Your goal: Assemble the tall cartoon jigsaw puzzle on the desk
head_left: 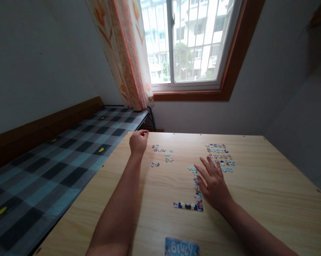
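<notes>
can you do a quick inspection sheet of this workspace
Surface: pale wood-grain table
Job's things: corner-shaped puzzle strip; left loose pieces; right loose pieces
Clutter: blue BLUEY-lettered item, cut off by the frame
Hands: left hand pinched near the table's far-left corner, contents unclear; right hand spread open beside the strip, contact unclear
Cables: nothing seen
Surroundings: bed at left; curtain and window ahead

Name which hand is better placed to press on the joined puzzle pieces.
Likely the right hand: it is close beside the joined pieces, while the left hand is by the table's far-left corner.
</notes>
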The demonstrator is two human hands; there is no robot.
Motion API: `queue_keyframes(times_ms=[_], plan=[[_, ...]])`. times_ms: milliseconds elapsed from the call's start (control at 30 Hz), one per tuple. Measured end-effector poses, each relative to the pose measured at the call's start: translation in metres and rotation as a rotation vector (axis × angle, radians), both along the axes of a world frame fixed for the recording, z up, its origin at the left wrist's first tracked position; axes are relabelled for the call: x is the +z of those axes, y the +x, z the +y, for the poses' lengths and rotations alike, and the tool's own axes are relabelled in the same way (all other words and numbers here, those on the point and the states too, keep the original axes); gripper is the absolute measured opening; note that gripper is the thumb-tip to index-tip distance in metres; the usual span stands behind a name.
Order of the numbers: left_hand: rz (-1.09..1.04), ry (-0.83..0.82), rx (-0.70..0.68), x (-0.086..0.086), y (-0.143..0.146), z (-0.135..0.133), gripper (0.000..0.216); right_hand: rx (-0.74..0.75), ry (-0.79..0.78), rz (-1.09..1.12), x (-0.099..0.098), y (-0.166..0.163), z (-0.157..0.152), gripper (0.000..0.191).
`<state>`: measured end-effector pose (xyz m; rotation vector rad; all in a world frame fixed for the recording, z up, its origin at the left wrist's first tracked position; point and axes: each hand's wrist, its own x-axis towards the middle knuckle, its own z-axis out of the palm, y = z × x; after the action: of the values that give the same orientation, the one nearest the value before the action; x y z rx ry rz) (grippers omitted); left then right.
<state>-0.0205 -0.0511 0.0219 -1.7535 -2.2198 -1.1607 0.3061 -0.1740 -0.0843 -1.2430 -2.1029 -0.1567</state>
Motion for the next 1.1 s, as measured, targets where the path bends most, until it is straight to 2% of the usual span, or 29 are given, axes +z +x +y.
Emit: queue_keyframes(times_ms=[100,267,367,567,1100], plan=[[0.030,-0.024,-0.031,-0.001,0.002,0.001,0.026,0.024,-0.025,-0.033,-0.003,-0.001,0.003,0.040],[0.082,-0.306,-0.111,-0.011,0.005,0.005,0.022,0.008,-0.073,-0.030,-0.003,-0.008,0.012,0.038],[0.154,-0.376,-0.104,-0.021,0.007,0.006,0.022,0.002,-0.071,-0.013,-0.001,-0.012,0.014,0.038],[0.289,-0.456,-0.198,-0.035,0.014,0.007,0.020,-0.035,-0.048,0.032,-0.001,-0.007,0.012,0.037],[0.363,-0.541,-0.239,-0.039,0.027,-0.001,0.025,-0.037,-0.109,0.032,0.000,-0.001,0.013,0.035]])
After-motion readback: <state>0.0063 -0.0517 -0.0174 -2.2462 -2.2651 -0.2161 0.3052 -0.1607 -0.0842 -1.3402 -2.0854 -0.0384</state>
